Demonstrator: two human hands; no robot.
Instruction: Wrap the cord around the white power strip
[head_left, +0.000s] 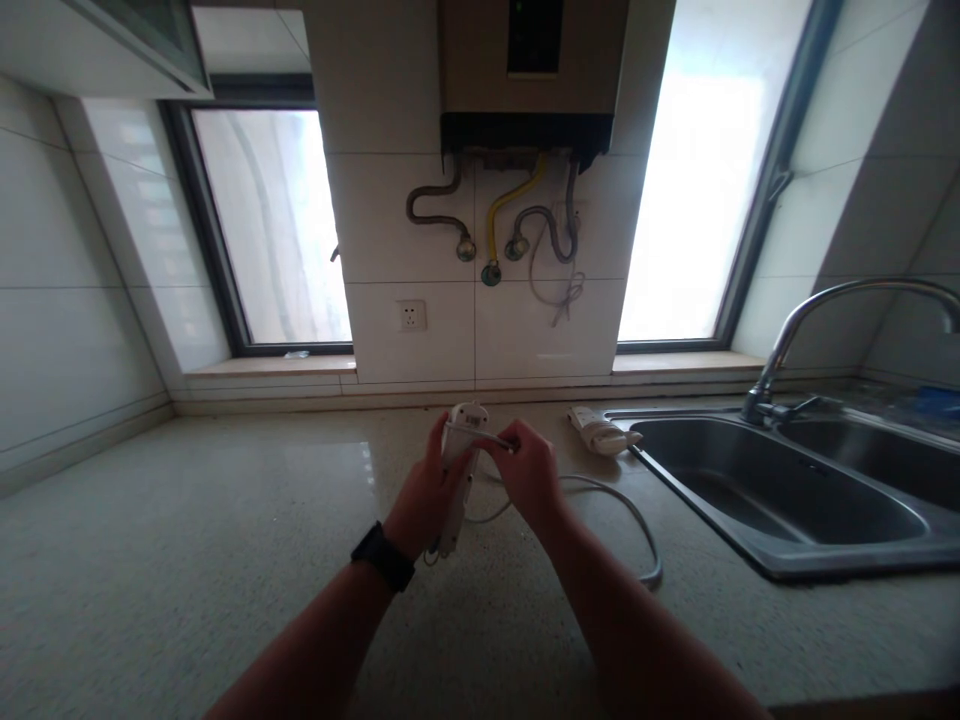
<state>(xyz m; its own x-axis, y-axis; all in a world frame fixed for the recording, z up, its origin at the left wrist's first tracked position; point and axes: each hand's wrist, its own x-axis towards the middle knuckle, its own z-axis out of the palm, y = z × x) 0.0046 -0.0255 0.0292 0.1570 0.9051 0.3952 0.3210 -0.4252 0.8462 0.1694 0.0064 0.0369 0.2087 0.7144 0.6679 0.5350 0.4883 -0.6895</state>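
My left hand (421, 497), with a black band on the wrist, is closed around a long white device (454, 528) that looks like a power strip. Its face carries a small printed label near the far end. In a pinch, my right hand (529, 472) grips the pale grey cord (634, 510) and holds a stretch of it across the device's upper part. The rest of that cord loops over the countertop behind and to the right of my right forearm. My fingers hide part of the device.
A white crumpled packet (600, 432) lies beside the steel double sink (697, 525) on the right, under a curved faucet (787, 340). A wall socket (411, 315) and a water heater (480, 60) with hoses are on the tiled wall, between two windows.
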